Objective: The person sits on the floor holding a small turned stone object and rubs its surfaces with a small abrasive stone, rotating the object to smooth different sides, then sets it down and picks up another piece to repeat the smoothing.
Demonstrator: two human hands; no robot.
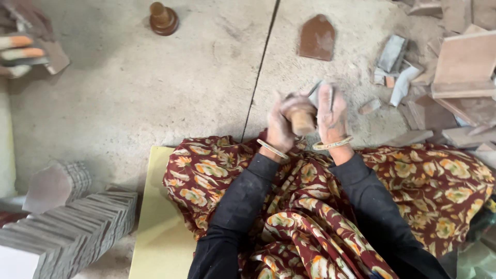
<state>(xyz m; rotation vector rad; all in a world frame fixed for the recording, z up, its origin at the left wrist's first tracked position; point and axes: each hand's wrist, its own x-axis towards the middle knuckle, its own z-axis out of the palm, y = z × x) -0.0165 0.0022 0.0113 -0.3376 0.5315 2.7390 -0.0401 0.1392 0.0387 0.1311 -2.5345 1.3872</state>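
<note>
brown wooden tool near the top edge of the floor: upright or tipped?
Upright. The wooden tool stands on its wide round base, its narrower handle pointing up.

Tile workshop for sure: dusty concrete floor, stacked cut tiles, broken tile scraps all over.

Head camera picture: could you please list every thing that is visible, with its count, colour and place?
Brown wooden mallet-like tool: one, held between both hands, blurred.
Thin grey tile piece: one, in the right hand, partly hidden.
Brown pointed flat tile: one, on the concrete floor, upper middle.
Brown round wooden knob: one, on the floor, top.
Stack of grey pointed tiles: one stack, lower left.
Tile offcuts: many, brown and grey, upper right.
Pale yellow board: one, under the person.
Another person's gloved hand: one, orange-tipped, upper left.
Floral dark red cloth: one, over the lap.
Left hand: one, bangle at the wrist.
Right hand: one, bangle at the wrist.
</note>
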